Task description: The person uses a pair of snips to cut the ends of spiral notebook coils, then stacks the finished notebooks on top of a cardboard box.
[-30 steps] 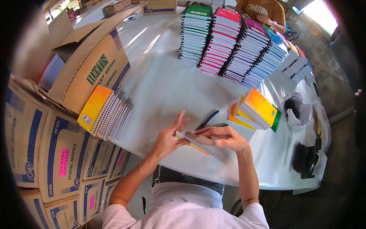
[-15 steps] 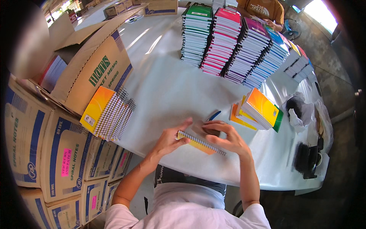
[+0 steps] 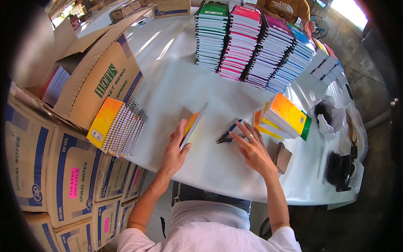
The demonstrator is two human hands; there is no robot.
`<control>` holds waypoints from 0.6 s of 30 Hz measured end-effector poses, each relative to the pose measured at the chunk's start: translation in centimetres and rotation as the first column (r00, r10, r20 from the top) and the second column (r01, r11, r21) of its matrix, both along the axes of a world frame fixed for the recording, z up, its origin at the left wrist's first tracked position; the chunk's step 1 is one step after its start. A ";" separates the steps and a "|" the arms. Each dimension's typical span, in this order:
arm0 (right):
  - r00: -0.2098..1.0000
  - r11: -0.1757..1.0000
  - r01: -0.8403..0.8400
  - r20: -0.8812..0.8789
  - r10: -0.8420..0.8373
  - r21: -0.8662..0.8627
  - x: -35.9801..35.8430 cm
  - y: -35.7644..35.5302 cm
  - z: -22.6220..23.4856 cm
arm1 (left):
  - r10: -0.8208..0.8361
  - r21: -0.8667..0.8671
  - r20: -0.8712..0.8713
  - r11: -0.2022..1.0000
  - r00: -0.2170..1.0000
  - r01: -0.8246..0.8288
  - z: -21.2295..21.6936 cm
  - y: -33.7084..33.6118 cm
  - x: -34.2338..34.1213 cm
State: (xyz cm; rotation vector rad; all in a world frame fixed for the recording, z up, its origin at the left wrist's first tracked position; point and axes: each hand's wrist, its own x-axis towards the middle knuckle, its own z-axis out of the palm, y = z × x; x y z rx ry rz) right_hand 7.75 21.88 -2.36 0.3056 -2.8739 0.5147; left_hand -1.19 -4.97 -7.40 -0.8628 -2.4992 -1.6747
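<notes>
Seen from above, a person in a white shirt works at a white round counter [image 3: 180, 84]. The left hand [image 3: 174, 153], at about seven o'clock from the counter's middle, holds a small orange spiral-bound notebook [image 3: 192, 124] tipped up on one edge, thumb on one side and fingers behind it, so the grip is pinching the notebook. Its long axis runs from roughly seven o'clock up toward one o'clock, with the wire spiral along the side facing right. The right hand [image 3: 254, 151] lies with fingers spread, pinching nothing, fingertips touching a pair of blue-handled pliers [image 3: 228, 133] that lies on the counter just right of the notebook. As to progress, it looks mid-way: at twelve o'clock stand tall sorted stacks of spiral notebooks in green, pink, purple and blue [image 3: 252, 42], and at three o'clock a short pile of orange and yellow notebooks [image 3: 283, 119] sits near the right hand. At nine o'clock a row of yellow-covered notebooks [image 3: 117, 128] leans against an open cardboard box [image 3: 100, 80], seemingly yet to be handled. More cartons [image 3: 63, 176] are stacked below the counter's edge at left.
</notes>
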 end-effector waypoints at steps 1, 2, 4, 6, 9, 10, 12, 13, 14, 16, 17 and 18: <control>0.999 1.000 -0.010 -0.031 0.011 0.018 -1.2 0.3 -1.2 | 0.037 -0.033 -0.047 0.999 0.998 -0.038 0.0 0.1 0.1; 0.998 0.999 -0.018 -0.064 0.021 0.040 -2.3 0.7 -2.7 | 0.036 -0.109 -0.108 0.993 0.993 -0.048 0.1 0.3 0.0; 0.992 0.996 -0.014 -0.128 0.025 0.086 -3.4 0.3 -3.7 | 0.044 -0.257 -0.219 0.961 0.975 -0.101 0.1 0.3 0.0; 0.980 0.990 0.046 -0.196 -0.020 0.130 -3.0 -0.4 -4.4 | 0.063 -0.324 -0.263 0.934 0.963 -0.150 0.2 0.3 0.4; 0.985 0.992 -0.051 -0.167 0.031 -0.117 -0.7 -4.9 -1.0 | 0.090 -0.363 -0.310 0.909 0.946 -0.206 1.0 0.5 0.6; 0.985 0.990 -0.067 -0.168 0.045 -0.126 -0.1 -6.2 -0.1 | 0.088 -0.371 -0.318 0.905 0.944 -0.209 1.2 0.6 1.0; 0.980 0.986 -0.095 -0.185 0.069 -0.138 0.4 -7.8 1.2 | 0.093 -0.383 -0.355 0.893 0.930 -0.236 2.0 1.0 1.3; 0.976 0.990 -0.089 -0.206 0.065 -0.111 0.3 -7.9 1.3 | 0.097 -0.387 -0.376 0.887 0.922 -0.251 2.2 1.2 1.3; 0.974 0.992 -0.085 -0.219 0.063 -0.093 0.2 -7.9 1.3 | 0.101 -0.384 -0.376 0.888 0.921 -0.254 2.4 1.3 1.4; 0.966 0.995 -0.090 -0.247 0.074 -0.051 -0.1 -7.8 1.3 | 0.123 -0.373 -0.378 0.886 0.917 -0.273 2.5 1.5 1.5; 0.965 0.993 -0.101 -0.249 0.084 -0.055 -0.2 -7.7 1.2 | 0.115 -0.392 -0.386 0.878 0.915 -0.275 2.7 1.5 1.4; 0.964 0.992 -0.114 -0.250 0.095 -0.061 -0.2 -7.6 1.2 | 0.107 -0.412 -0.392 0.868 0.914 -0.278 2.9 1.4 1.5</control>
